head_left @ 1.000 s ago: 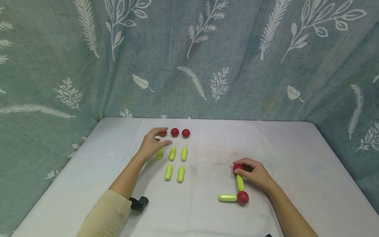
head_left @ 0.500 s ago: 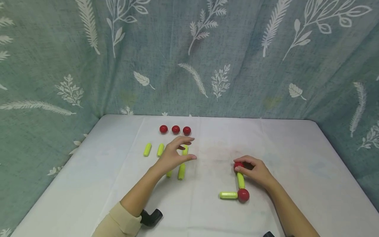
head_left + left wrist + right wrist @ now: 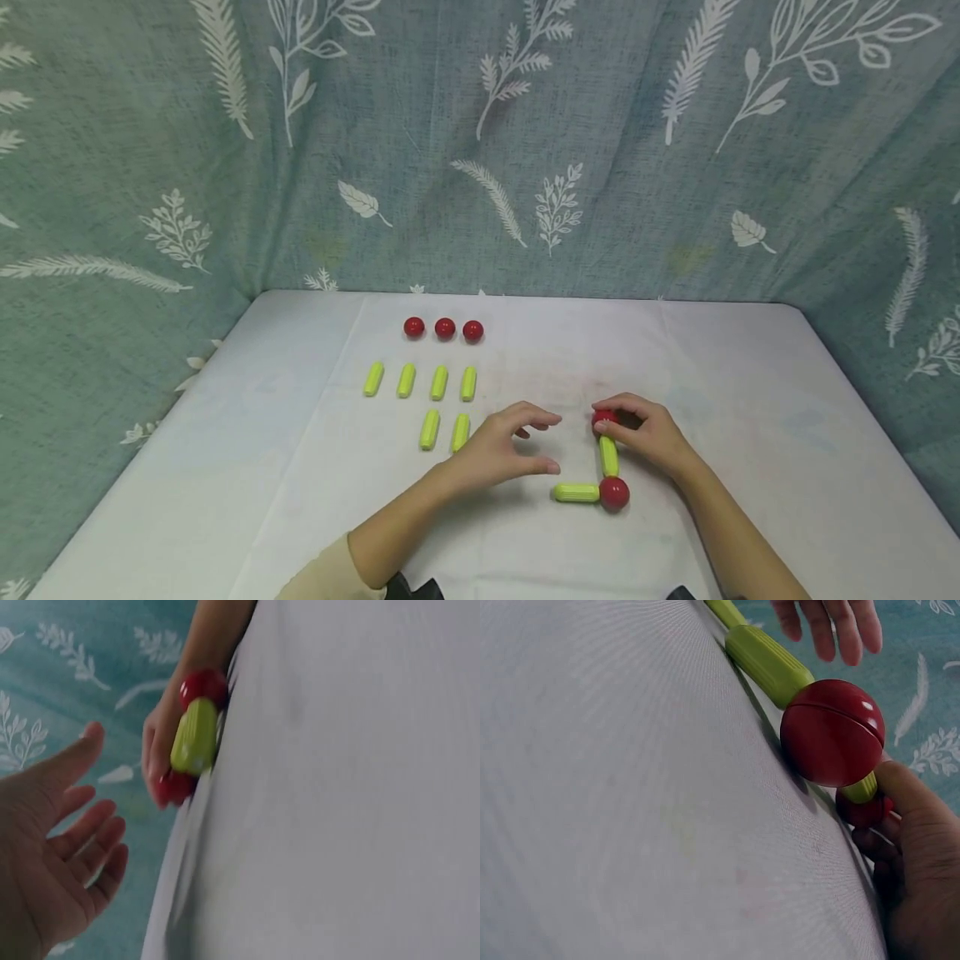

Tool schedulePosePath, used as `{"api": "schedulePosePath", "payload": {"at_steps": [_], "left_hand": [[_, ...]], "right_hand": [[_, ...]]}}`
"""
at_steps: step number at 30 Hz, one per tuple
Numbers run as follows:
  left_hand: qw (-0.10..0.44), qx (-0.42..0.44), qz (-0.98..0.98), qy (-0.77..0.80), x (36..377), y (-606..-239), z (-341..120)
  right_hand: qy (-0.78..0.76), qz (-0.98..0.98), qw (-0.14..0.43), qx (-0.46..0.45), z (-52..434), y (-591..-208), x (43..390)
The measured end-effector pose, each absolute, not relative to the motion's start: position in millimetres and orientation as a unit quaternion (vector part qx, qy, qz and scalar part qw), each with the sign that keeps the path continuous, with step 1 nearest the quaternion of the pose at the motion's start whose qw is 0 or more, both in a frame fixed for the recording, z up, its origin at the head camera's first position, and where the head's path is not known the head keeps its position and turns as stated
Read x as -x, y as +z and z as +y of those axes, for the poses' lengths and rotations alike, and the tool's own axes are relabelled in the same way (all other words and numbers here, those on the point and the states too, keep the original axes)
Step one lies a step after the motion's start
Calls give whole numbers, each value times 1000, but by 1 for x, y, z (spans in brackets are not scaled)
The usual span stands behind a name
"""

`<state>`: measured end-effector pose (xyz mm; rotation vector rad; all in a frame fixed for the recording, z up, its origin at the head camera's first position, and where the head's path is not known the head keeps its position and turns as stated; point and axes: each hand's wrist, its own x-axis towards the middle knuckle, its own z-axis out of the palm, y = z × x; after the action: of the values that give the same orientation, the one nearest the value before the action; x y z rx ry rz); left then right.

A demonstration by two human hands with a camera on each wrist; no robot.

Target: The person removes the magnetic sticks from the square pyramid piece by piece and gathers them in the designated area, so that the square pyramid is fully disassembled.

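My right hand pinches a red ball between thumb and fingers. From that ball a yellow-green rod runs to a second red ball, and another yellow-green rod points left from it, forming an L on the table. Left of this L, my left hand hovers with thumb and fingers spread apart and nothing between them. The left wrist view shows the left palm empty, facing the joined pieces. In the right wrist view the corner ball with its groove is close to the camera.
Three red balls sit in a row at the back of the white table. In front of them lie several loose yellow-green rods in two rows. A leaf-patterned green curtain stands behind the table.
My left hand has moved from the back-left balls and rods, rightward and nearer, to beside the L. It carries nothing. My right hand stays on its red ball.
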<state>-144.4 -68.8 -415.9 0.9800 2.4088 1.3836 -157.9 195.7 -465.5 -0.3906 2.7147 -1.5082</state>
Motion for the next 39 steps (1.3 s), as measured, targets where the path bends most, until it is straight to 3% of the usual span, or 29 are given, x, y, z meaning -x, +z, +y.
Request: {"api": "schedulePosePath", "payload": {"at_steps": [7, 18, 28, 33, 39], "left_hand": [[113, -372, 823, 414, 143, -430, -46], [47, -433, 848, 304, 137, -446, -25], [27, -461, 833, 306, 141, -451, -25], [43, -481, 813, 326, 143, -454, -30], [111, -516, 782, 333, 151, -456, -42]], "right_hand": [[-482, 868, -15, 123, 198, -468, 160], [-491, 861, -28, 126, 200, -467, 162], [-496, 860, -18, 119, 201, -465, 162], [-488, 865, -15, 112, 200, -465, 162], [-486, 866, -14, 113, 200, -466, 162]]}}
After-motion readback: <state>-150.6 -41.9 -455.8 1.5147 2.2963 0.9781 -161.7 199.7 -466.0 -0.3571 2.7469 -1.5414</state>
